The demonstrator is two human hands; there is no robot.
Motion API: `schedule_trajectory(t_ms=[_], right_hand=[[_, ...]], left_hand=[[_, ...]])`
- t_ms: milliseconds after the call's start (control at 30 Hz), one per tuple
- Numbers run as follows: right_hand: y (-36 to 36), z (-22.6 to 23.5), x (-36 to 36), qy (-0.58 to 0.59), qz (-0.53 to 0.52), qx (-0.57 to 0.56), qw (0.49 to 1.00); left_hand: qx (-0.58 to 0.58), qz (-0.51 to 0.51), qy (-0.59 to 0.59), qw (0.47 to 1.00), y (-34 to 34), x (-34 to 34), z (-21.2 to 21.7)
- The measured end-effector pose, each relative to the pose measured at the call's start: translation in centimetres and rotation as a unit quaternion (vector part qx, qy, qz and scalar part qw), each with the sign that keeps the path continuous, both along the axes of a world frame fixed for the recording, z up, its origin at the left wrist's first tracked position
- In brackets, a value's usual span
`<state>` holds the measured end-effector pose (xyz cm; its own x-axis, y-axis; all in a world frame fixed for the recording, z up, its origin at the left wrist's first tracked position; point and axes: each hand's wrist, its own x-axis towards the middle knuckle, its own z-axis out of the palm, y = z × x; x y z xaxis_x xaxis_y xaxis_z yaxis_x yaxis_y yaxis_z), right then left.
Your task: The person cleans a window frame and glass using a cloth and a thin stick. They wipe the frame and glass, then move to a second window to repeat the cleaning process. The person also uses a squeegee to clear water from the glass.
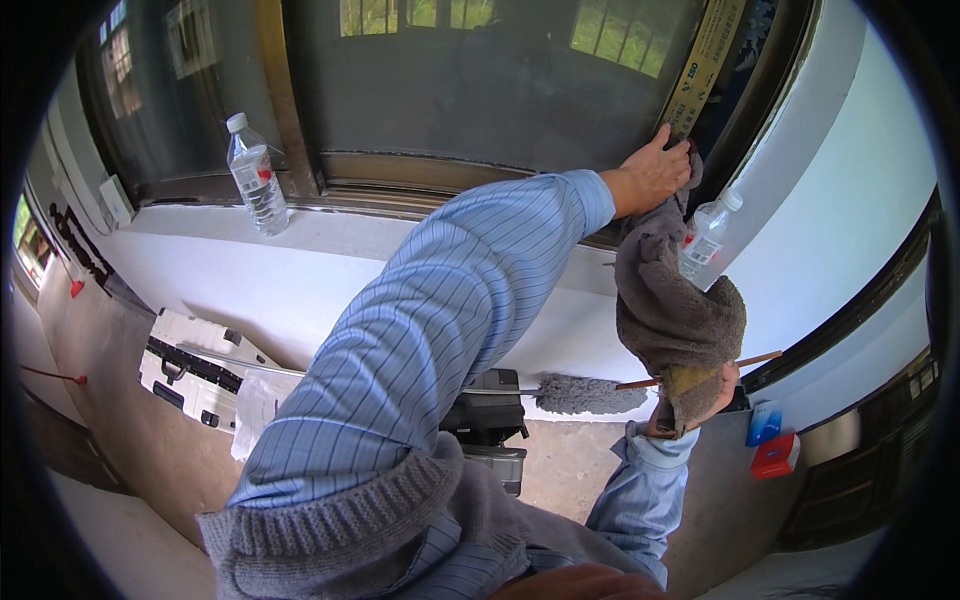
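Note:
My left hand (652, 175) reaches up across my body and presses the top of a grey cloth (670, 300) against the dark window glass (480, 90), near the frame's right side. The cloth hangs down in a long fold and drapes over my right hand (722, 392). That hand is mostly hidden. It grips the thin wooden handle of a duster (590, 394), whose fluffy grey head points left along the white wall below the sill. Both sleeves are blue and striped.
A clear plastic water bottle (255, 178) stands on the white sill (330, 232) at the left. A second bottle (706, 236) stands at the right, partly behind the cloth. Below are a white hard case (200, 372), a black device (490, 420), and blue (765, 421) and red (778, 456) boxes.

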<state>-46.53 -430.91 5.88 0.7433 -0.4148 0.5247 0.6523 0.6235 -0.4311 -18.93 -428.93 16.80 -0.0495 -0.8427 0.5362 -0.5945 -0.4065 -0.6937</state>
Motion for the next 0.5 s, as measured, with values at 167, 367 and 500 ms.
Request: schedule_trajectory(t_ms=[167,367,500], right_hand=[[0.2,0.0,-0.9,0.065,-0.1,-0.007,0.993],[2.3,1.0,0.1,0.129,-0.224,-0.02,0.966],[4.0,2.1,0.5,0.103,-0.21,0.004,0.972]], left_hand=[[-0.002,-0.009,0.017,1.0,0.8,-0.4,-0.1],[-0.014,0.009,0.006,1.0,5.4,0.8,-0.1],[-0.028,0.004,0.017,0.999,7.5,1.6,-0.6]])
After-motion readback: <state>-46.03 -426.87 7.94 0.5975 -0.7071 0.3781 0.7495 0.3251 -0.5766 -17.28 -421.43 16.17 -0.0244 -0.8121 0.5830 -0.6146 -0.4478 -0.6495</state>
